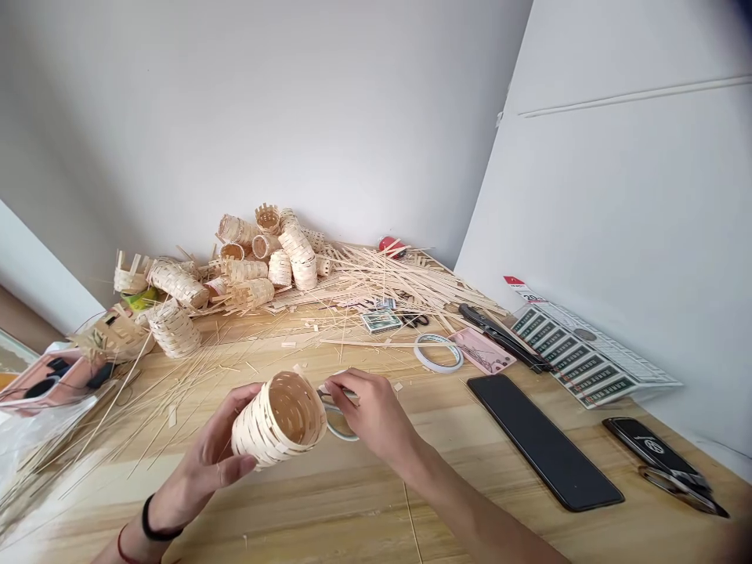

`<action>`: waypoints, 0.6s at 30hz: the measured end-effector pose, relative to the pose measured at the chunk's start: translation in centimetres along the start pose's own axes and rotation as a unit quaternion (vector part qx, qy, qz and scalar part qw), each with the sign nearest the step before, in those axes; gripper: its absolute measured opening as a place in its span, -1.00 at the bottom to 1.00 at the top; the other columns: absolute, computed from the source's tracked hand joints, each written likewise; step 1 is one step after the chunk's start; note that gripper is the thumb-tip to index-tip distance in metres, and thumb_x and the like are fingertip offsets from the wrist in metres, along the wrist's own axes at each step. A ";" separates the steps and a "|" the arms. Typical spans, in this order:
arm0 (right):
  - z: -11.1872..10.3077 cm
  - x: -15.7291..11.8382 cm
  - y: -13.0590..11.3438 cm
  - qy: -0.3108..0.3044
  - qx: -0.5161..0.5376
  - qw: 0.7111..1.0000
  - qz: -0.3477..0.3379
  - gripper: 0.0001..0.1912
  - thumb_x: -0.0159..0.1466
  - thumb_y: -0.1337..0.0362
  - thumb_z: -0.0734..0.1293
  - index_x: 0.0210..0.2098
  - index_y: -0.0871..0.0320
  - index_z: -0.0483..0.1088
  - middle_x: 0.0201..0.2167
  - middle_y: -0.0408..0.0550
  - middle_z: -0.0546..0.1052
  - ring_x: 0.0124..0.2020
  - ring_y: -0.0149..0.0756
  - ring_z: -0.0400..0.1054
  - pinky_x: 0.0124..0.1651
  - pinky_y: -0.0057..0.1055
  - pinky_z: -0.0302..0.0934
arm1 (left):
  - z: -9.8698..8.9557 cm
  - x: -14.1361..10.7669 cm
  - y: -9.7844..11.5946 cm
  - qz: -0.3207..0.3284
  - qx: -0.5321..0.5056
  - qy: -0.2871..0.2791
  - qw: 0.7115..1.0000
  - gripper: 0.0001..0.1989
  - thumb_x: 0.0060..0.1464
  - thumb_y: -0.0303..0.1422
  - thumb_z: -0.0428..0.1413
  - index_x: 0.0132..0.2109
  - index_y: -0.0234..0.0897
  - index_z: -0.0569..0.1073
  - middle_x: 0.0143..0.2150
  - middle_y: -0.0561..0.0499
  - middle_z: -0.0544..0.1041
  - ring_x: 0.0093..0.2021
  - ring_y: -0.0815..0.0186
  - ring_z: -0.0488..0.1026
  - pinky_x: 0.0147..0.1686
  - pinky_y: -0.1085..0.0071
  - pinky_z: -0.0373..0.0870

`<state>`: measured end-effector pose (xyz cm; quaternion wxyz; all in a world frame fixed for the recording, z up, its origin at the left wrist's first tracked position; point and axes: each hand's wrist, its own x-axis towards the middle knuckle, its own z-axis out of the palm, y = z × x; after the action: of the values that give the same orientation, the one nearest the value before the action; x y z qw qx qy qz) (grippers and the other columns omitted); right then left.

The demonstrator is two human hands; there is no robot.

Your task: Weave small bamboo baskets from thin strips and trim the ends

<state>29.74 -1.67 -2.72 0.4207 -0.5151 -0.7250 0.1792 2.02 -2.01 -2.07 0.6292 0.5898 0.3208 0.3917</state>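
Wearing a black band (158, 521) and a thin red thread (121, 542), the left hand (205, 462) is cradling a pale woven bamboo basket (279, 419) with its fingers spread. The basket's long axis is lying nearly level, its open mouth pointing right and slightly up, toward the right hand (370, 415). That hand's fingers are drawing together, apparently pinching a white plastic loop (336, 423) just beside the basket. Both hands are hovering above a pale wooden surface (376, 501). Farther back, more woven baskets (264, 262) are lying heaped among loose bamboo strips (381, 274). A printed card sheet (579, 352) is showing repeated lettering too small to read.
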 end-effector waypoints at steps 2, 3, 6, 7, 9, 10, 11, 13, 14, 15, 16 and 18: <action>0.0 0.0 -0.1 0.013 0.013 1.000 -0.003 -0.81 0.40 0.46 0.34 -0.30 0.15 0.57 -0.36 -0.04 0.64 -0.35 -0.27 0.52 -0.23 -0.41 0.33 | 0.2 -0.1 0.3 -0.010 -0.005 0.004 1.000 -0.29 0.04 -0.19 0.38 0.33 -0.09 0.40 0.43 -0.15 0.34 0.43 -0.24 0.18 0.29 0.04 0.30; 0.0 0.0 -0.1 0.018 0.018 1.000 -0.004 -0.81 0.38 0.46 0.35 -0.31 0.15 0.56 -0.36 -0.03 0.64 -0.33 -0.26 0.53 -0.22 -0.39 0.34 | 0.4 -0.1 0.4 -0.015 -0.007 0.002 1.000 -0.29 0.04 -0.20 0.39 0.32 -0.11 0.41 0.43 -0.16 0.33 0.45 -0.25 0.16 0.32 0.01 0.26; -0.3 0.0 -0.4 0.036 0.029 0.999 -0.002 -0.80 0.40 0.42 0.32 -0.33 0.16 0.55 -0.36 0.00 0.63 -0.31 -0.22 0.52 -0.20 -0.36 0.37 | 0.8 -0.2 0.7 -0.027 -0.022 -0.014 0.999 -0.28 0.02 -0.19 0.40 0.31 -0.11 0.42 0.44 -0.17 0.33 0.46 -0.28 0.14 0.34 -0.04 0.24; -0.5 0.0 -0.7 0.040 0.043 0.998 0.003 -0.77 0.43 0.37 0.30 -0.32 0.16 0.55 -0.36 0.01 0.63 -0.31 -0.23 0.52 -0.23 -0.37 0.37 | 0.9 -0.1 0.7 -0.030 -0.026 -0.018 0.999 -0.28 0.02 -0.19 0.41 0.31 -0.10 0.42 0.45 -0.17 0.32 0.46 -0.29 0.14 0.33 -0.05 0.25; -1.0 0.0 -1.2 0.031 0.099 0.994 0.018 -0.71 0.48 0.26 0.25 -0.28 0.16 0.55 -0.32 0.02 0.64 -0.32 -0.26 0.53 -0.31 -0.42 0.38 | 0.9 -0.1 0.7 -0.029 -0.024 -0.020 0.999 -0.28 0.03 -0.18 0.41 0.32 -0.08 0.41 0.45 -0.16 0.32 0.47 -0.29 0.12 0.34 -0.05 0.24; -1.2 -0.1 -1.5 0.020 0.137 0.990 0.026 -0.71 0.49 0.20 0.25 -0.24 0.16 0.56 -0.30 0.02 0.64 -0.31 -0.26 0.54 -0.34 -0.44 0.38 | 0.9 -0.1 0.7 -0.027 -0.019 -0.020 0.999 -0.28 0.03 -0.18 0.41 0.32 -0.08 0.41 0.45 -0.16 0.31 0.48 -0.29 0.11 0.34 -0.06 0.23; -1.4 -0.1 -1.8 0.006 0.172 0.985 0.033 -0.71 0.48 0.16 0.27 -0.20 0.16 0.56 -0.27 0.01 0.65 -0.29 -0.27 0.55 -0.36 -0.46 0.39 | 0.8 -0.1 0.7 -0.026 -0.015 -0.022 0.999 -0.28 0.04 -0.18 0.40 0.32 -0.08 0.41 0.46 -0.16 0.31 0.48 -0.30 0.09 0.35 -0.06 0.22; -1.6 -0.2 -2.3 -0.019 0.212 0.976 0.041 -0.75 0.43 0.12 0.34 -0.14 0.15 0.58 -0.22 0.00 0.66 -0.23 -0.26 0.57 -0.34 -0.48 0.40 | 0.8 -0.1 0.7 -0.027 -0.015 -0.036 0.999 -0.29 0.06 -0.19 0.39 0.33 -0.05 0.40 0.47 -0.15 0.30 0.49 -0.29 0.08 0.35 -0.07 0.23; -1.7 -0.2 -2.4 -0.028 0.218 0.975 0.043 -0.76 0.40 0.11 0.37 -0.12 0.14 0.58 -0.21 -0.01 0.66 -0.21 -0.26 0.57 -0.32 -0.48 0.41 | 0.7 0.0 0.7 -0.028 -0.018 -0.047 0.998 -0.29 0.07 -0.19 0.39 0.34 -0.04 0.38 0.48 -0.15 0.28 0.49 -0.29 0.08 0.34 -0.07 0.24; -1.7 -0.3 -2.5 -0.034 0.220 0.974 0.046 -0.76 0.38 0.12 0.39 -0.11 0.14 0.59 -0.21 -0.02 0.66 -0.20 -0.26 0.57 -0.31 -0.49 0.41 | 0.7 0.0 0.6 -0.028 -0.020 -0.061 0.998 -0.28 0.08 -0.19 0.38 0.35 -0.03 0.37 0.49 -0.14 0.26 0.50 -0.29 0.08 0.34 -0.07 0.24; -1.6 -0.3 -2.6 -0.038 0.219 0.974 0.047 -0.77 0.37 0.12 0.40 -0.12 0.14 0.60 -0.22 -0.03 0.67 -0.20 -0.26 0.57 -0.30 -0.49 0.40 | 0.6 0.0 0.5 -0.027 -0.019 -0.078 0.996 -0.28 0.09 -0.19 0.37 0.37 -0.03 0.36 0.50 -0.14 0.23 0.50 -0.29 0.06 0.35 -0.08 0.23; -1.6 -0.4 -2.7 -0.042 0.218 0.974 0.050 -0.80 0.36 0.15 0.41 -0.15 0.13 0.61 -0.24 -0.04 0.68 -0.24 -0.29 0.57 -0.31 -0.49 0.38 | 0.5 0.1 0.3 -0.018 -0.003 -0.112 0.994 -0.25 0.12 -0.19 0.35 0.40 -0.05 0.31 0.53 -0.15 0.17 0.52 -0.29 0.02 0.38 -0.10 0.17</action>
<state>29.43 -3.38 -0.11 0.4825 -0.4383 -0.6592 0.3749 2.41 -2.18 -1.73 0.6699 0.6222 0.2573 0.3129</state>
